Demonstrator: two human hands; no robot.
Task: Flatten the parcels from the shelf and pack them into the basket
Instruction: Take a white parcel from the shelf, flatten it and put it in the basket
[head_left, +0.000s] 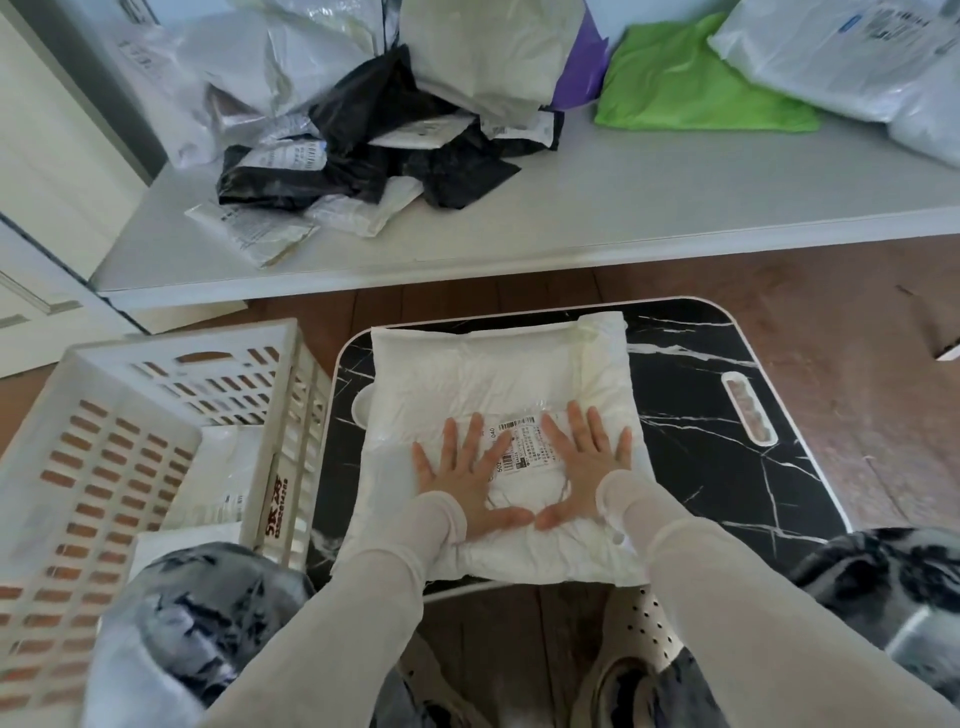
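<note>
A white soft parcel (483, 374) with a printed label lies on a small black marble-patterned table (701, 395). My left hand (465, 475) and my right hand (584, 467) both press flat on its near half, fingers straight and spread, thumbs almost meeting. A white slatted plastic basket (156, 395) stands to the left of the table, with white parcels (223, 478) lying inside it. On the white shelf (623, 208) beyond the table lie more parcels: a heap of black and white bags (374, 150), a green one (685, 83) and grey-white ones (852, 57).
A brown wooden floor (857, 338) surrounds the table. My knees in dark patterned trousers show at the bottom left (197, 623) and bottom right (883, 582). A white door or panel (47, 156) stands at the far left.
</note>
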